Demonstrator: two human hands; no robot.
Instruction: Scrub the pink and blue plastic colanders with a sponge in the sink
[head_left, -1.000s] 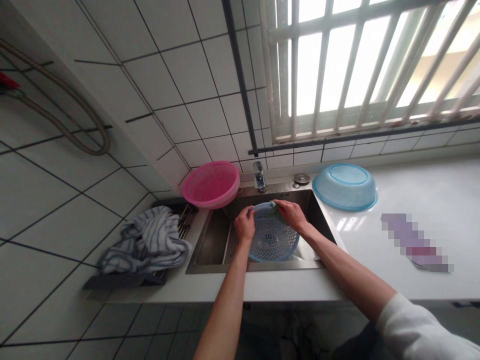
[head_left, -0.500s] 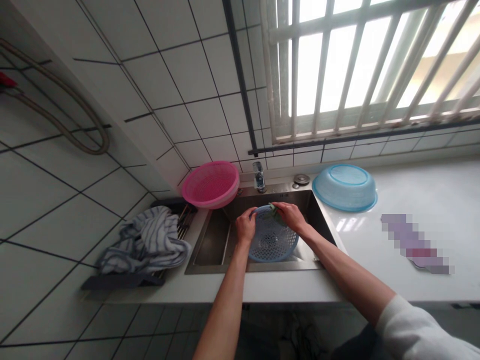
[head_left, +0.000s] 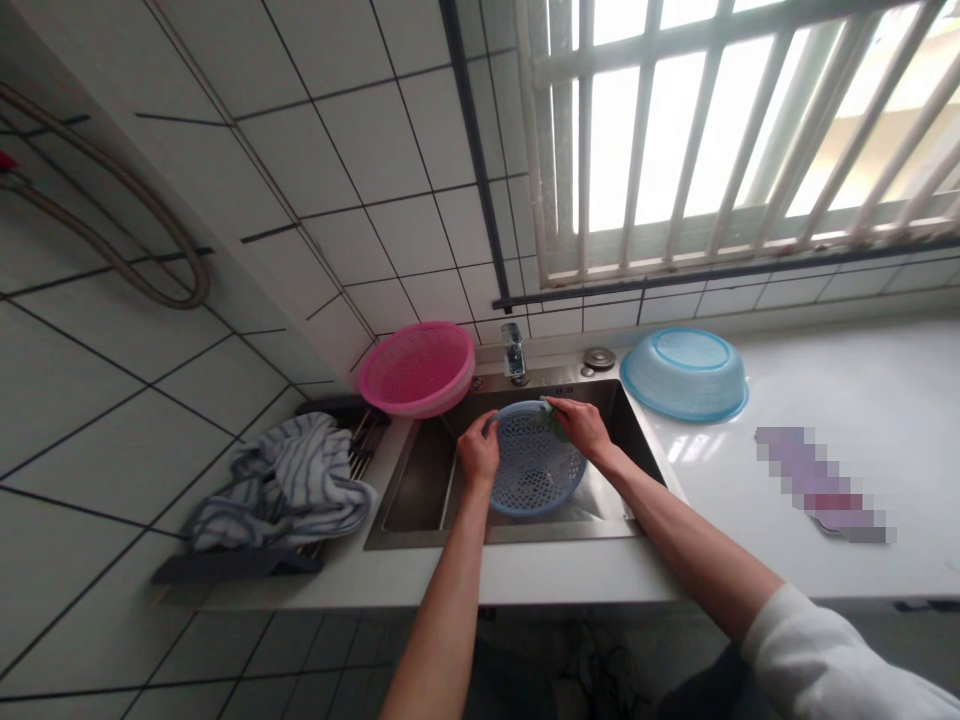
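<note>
A blue plastic colander [head_left: 536, 470] with a pierced wall is held tilted over the steel sink [head_left: 420, 490], its open side facing me. My left hand [head_left: 478, 447] is closed on its left rim, thumb at the edge. At the far right rim my right hand [head_left: 581, 428] pinches a green cloth [head_left: 553, 418] against the colander. Most of the cloth is hidden by the fingers and the rim. Behind the colander stands the chrome faucet [head_left: 514, 352].
A pink basket [head_left: 418, 368] leans at the sink's back left corner. Left of the sink, a striped towel [head_left: 292, 480] lies on a dark rack [head_left: 240, 565]. An upturned blue basin [head_left: 684, 375] and a blurred purple item [head_left: 821, 485] are on the right counter. A drain strainer [head_left: 599, 358] sits behind the sink.
My left hand has shifted slightly left and down along the colander's rim. The colander has turned a little and moved slightly left. The right hand keeps the cloth at the rim.
</note>
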